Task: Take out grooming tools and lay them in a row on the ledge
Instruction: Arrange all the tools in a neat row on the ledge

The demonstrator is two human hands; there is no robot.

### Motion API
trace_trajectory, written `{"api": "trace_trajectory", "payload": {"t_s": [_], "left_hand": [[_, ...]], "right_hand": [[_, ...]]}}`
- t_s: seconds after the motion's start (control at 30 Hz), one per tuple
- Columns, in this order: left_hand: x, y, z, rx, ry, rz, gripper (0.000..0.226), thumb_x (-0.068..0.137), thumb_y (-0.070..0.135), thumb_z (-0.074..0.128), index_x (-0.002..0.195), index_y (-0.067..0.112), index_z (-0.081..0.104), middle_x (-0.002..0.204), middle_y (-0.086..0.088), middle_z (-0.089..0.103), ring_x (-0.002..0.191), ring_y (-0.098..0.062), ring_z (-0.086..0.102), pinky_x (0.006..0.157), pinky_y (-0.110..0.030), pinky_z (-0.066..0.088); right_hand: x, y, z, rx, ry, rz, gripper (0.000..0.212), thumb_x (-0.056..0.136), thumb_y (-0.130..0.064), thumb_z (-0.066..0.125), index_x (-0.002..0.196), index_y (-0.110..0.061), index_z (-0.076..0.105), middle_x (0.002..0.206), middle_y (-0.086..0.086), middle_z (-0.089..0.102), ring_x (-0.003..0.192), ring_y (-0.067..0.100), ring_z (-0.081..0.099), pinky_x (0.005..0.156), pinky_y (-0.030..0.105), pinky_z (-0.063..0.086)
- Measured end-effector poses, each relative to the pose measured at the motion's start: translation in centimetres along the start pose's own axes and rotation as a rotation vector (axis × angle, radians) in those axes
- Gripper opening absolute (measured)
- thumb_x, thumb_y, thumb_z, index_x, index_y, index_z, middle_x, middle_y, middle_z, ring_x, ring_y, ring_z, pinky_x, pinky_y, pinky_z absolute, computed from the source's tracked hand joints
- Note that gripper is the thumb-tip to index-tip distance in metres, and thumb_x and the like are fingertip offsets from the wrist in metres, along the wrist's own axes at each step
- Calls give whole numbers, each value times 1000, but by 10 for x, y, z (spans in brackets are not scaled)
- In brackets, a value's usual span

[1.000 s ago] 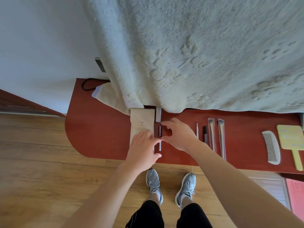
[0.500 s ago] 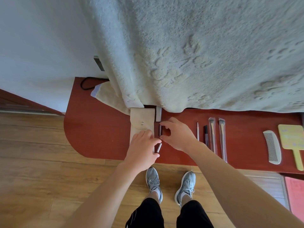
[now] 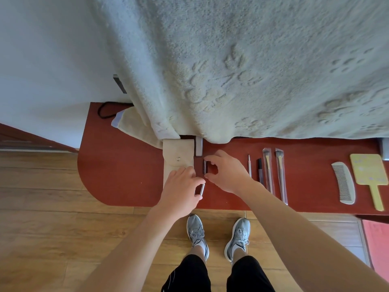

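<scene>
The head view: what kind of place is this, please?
Probably a bedroom at home. A fluffy blanket hangs over a red wooden ledge, the floor is wood planks, and a comb and hand mirror lie on the ledge.

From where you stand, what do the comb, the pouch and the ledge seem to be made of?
The comb looks like pale matte plastic, though it could be horn or wood. The pouch looks like soft cream fabric with a metal snap. The ledge looks like smooth reddish-brown painted or laminated wood.
</scene>
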State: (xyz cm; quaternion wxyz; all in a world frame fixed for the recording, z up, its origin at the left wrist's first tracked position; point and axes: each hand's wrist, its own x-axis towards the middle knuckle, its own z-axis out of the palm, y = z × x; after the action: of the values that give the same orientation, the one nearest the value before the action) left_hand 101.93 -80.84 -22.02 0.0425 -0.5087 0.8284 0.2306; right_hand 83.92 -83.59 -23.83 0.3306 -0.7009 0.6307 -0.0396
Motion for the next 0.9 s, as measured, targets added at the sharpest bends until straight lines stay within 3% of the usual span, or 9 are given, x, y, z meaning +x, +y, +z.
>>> {"api": "trace_trajectory", "payload": {"t_s": [0.33,0.53,0.73,0.9], "left_hand": [[2,25,8,-55,13,-12,41,85,45,70,124,35,63,105,11,49,93,-10,40,89,-27,33],[10,47,16,-76,33,-6,42,84,47,71,124,35,63,105,11,50,96,-11,44,89,-26,36],[19,69,26,-105,33,-14,42,84,48,71,124,36,63,105,12,50,92,-6,35,87,-26,37],[22,80,33,-112,26,-21,43,86,48,69,127,36,61,108,12,51,98,-9,43,86,-24,32]], "right_hand": [[-19,18,-16,-19,72,1,53,85,-40,69,135,-28,55,122,-5,52,110,15,52,87,29,47],[-32,39,-30,-72,100,-6,52,84,-39,70,133,-26,57,125,-4,52,117,17,44,94,31,44],[-42,60,-39,-93,104,-15,49,82,-40,71,129,-27,61,125,-4,53,117,18,42,99,34,42],[-46,72,-43,-96,117,-47,48,80,-42,72,126,-28,63,126,-7,53,119,17,39,102,34,38]]}}
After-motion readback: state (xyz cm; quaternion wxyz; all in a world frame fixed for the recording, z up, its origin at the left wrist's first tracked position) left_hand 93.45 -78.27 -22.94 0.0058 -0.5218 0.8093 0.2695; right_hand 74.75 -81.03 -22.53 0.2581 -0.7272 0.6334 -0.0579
